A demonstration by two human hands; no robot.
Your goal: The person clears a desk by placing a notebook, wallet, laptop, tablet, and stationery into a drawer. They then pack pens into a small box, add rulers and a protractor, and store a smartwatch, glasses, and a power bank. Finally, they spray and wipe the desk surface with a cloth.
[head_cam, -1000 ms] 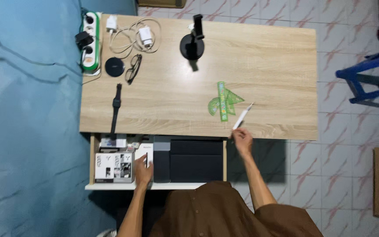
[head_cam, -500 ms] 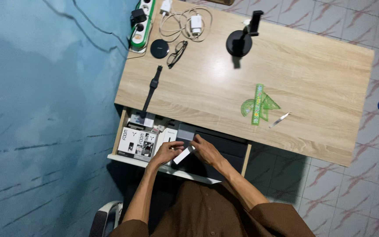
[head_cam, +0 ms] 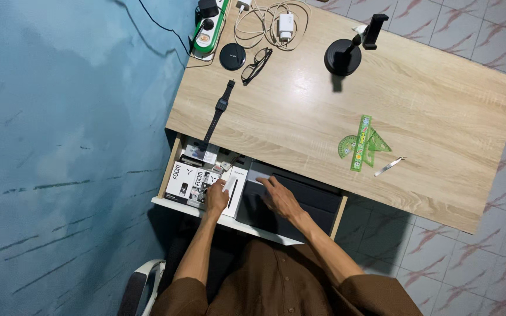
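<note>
Left hand (head_cam: 216,198) lies curled on a small white box (head_cam: 235,186) in the open drawer (head_cam: 171,166), lower centre, grip unclear | right hand (head_cam: 280,197) flat, fingers spread on one matte dark rectangular case (head_cam: 317,202) | wood-grain desk (head_cam: 440,105) above: one black strap watch (head_cam: 220,111), three translucent green rulers (head_cam: 361,143), right of centre.

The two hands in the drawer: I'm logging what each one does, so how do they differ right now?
The left hand rests on the white boxes and seems to pinch a small white piece; the right hand lies flat on the dark case, holding nothing visible. Both reach into the open drawer.
</note>
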